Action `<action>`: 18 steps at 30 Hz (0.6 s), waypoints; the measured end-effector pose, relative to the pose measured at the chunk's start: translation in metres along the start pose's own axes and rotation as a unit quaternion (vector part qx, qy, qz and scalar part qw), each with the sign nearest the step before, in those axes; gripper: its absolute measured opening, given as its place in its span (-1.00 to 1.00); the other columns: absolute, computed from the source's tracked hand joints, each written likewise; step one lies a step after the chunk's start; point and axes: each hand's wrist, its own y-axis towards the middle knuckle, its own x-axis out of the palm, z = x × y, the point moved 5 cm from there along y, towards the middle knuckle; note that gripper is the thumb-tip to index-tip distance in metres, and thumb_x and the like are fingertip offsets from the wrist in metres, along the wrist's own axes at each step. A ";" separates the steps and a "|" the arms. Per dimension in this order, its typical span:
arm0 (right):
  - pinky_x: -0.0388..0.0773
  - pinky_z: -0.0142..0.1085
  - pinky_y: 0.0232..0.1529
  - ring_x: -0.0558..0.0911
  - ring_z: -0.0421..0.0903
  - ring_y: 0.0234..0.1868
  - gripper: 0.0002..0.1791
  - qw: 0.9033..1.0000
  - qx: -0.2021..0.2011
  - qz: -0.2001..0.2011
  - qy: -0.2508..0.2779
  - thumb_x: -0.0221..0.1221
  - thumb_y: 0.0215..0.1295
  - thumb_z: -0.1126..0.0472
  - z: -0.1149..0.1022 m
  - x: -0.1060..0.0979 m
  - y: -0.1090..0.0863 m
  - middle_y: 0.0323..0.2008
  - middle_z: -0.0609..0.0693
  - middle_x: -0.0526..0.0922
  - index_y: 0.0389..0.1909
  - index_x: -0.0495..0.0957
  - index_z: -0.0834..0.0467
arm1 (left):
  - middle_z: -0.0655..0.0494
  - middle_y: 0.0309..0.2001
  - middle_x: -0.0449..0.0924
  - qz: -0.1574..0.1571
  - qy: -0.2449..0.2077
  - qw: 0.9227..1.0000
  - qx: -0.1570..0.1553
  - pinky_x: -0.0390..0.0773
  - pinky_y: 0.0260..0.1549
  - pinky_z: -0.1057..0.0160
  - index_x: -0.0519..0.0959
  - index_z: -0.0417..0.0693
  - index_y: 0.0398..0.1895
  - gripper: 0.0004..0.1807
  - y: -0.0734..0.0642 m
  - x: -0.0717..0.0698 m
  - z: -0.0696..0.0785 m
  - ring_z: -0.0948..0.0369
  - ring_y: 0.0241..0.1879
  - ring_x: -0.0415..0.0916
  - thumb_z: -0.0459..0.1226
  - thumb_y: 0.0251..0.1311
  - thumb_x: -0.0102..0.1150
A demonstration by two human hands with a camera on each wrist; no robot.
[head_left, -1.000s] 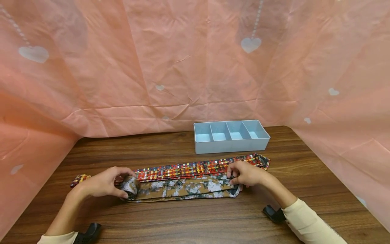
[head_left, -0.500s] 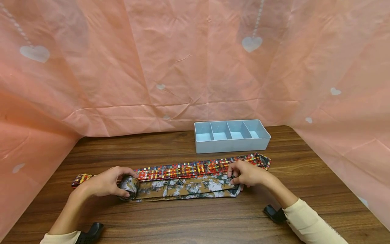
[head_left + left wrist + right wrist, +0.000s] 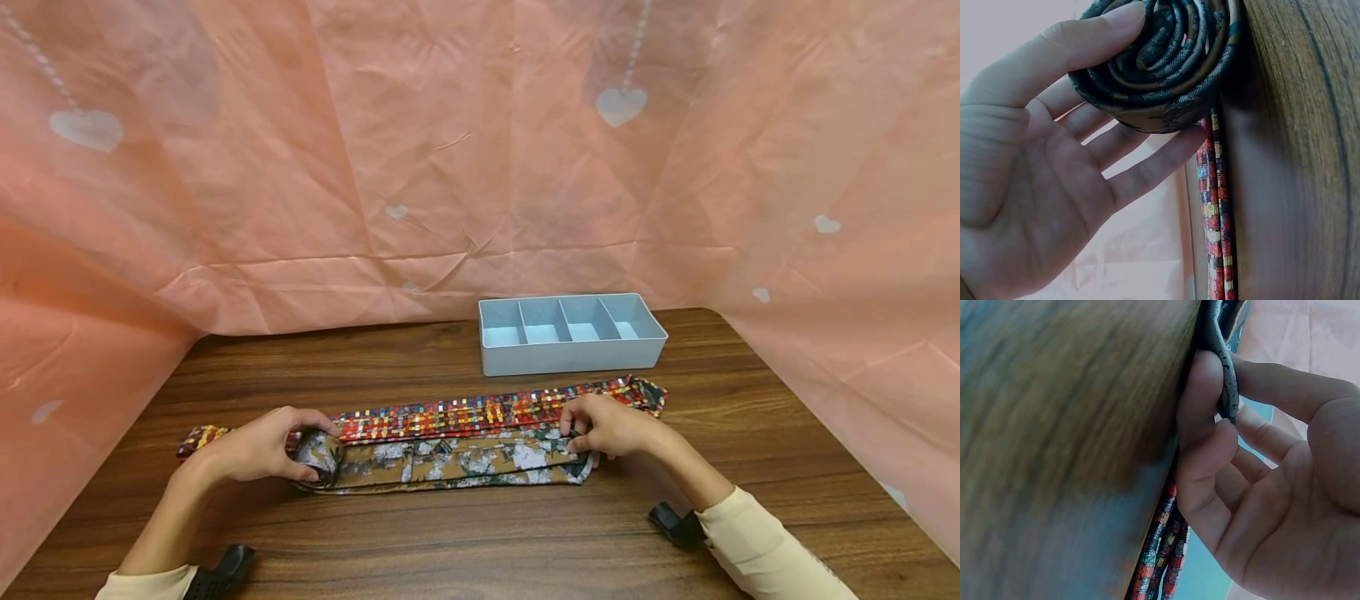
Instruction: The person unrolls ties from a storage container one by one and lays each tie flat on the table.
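A brown floral necktie (image 3: 480, 460) lies along the table, its left end wound into a roll (image 3: 1160, 69). My left hand (image 3: 258, 447) holds that roll, thumb across the near face and fingers round the far side. At the tie's right end my right hand (image 3: 611, 427) pinches the flat fabric between thumb and fingers; the right wrist view shows the edge (image 3: 1227, 387) between them. Behind it lies a second necktie (image 3: 450, 418), patterned in red, yellow and black checks, stretched out flat and partly hidden by both hands.
A pale blue box (image 3: 570, 358) with several compartments stands behind the ties, right of centre. Pink cloth (image 3: 435, 167) with white hearts hangs round the back and sides of the wooden table (image 3: 450, 550).
Both hands keep their places on the floral tie, and the roll looks the same size. The whole head view has shifted very slightly.
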 end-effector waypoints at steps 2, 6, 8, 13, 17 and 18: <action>0.46 -0.35 -0.69 0.62 -0.12 -0.66 -0.87 1.000 -0.006 -0.001 0.001 0.32 0.30 0.43 0.000 0.000 0.000 -0.58 -0.01 0.54 -0.26 0.54 0.25 | -0.11 0.08 0.64 0.002 -0.011 1.000 0.001 0.59 -0.26 0.30 0.62 -0.25 0.12 -0.45 -0.001 -0.001 0.000 0.40 -0.20 0.50 -0.26 0.06 0.57; 0.50 -0.33 -0.68 0.57 -0.17 -0.67 -0.88 1.000 -0.019 -0.003 0.005 0.34 0.28 0.43 0.000 -0.002 -0.001 -0.56 -0.03 0.54 -0.27 0.56 0.27 | -0.16 0.08 0.62 0.009 -0.041 0.999 0.020 0.62 -0.30 0.31 0.59 -0.29 0.14 -0.46 -0.002 -0.004 0.002 0.42 -0.24 0.50 -0.28 0.12 0.54; 0.53 -0.29 -0.66 0.53 -0.19 -0.67 -0.88 1.000 -0.023 -0.006 0.014 0.34 0.28 0.42 0.000 -0.005 -0.002 -0.53 -0.05 0.52 -0.26 0.57 0.27 | -0.12 0.04 0.64 0.019 -0.054 0.998 0.039 0.65 -0.25 0.29 0.58 -0.32 0.15 -0.47 -0.003 -0.007 0.003 0.41 -0.19 0.53 -0.31 0.13 0.53; 0.60 -0.21 -0.62 0.49 -0.20 -0.63 -0.87 0.998 -0.027 -0.009 0.048 0.33 0.29 0.41 0.003 -0.019 -0.009 -0.47 -0.03 0.51 -0.20 0.60 0.33 | -0.04 0.00 0.65 0.044 -0.108 0.989 0.088 0.67 -0.09 0.29 0.54 -0.39 0.15 -0.49 -0.004 -0.010 0.004 0.36 -0.07 0.60 -0.43 0.13 0.49; 0.60 -0.20 -0.60 0.52 -0.20 -0.61 -0.85 0.997 -0.037 -0.010 0.070 0.30 0.31 0.40 0.008 -0.034 -0.017 -0.47 -0.03 0.52 -0.17 0.59 0.39 | -0.10 0.06 0.63 0.053 -0.161 0.979 0.117 0.65 -0.03 0.30 0.51 -0.41 0.18 -0.47 -0.001 -0.010 0.010 0.30 -0.02 0.62 -0.52 0.14 0.44; 0.60 -0.20 -0.60 0.51 -0.21 -0.60 -0.84 0.996 -0.039 -0.011 0.074 0.29 0.32 0.40 0.010 -0.037 -0.019 -0.48 -0.03 0.53 -0.16 0.58 0.40 | -0.13 0.08 0.62 0.054 -0.176 0.975 0.124 0.65 -0.02 0.29 0.49 -0.43 0.19 -0.46 0.000 -0.010 0.012 0.28 0.00 0.61 -0.54 0.13 0.43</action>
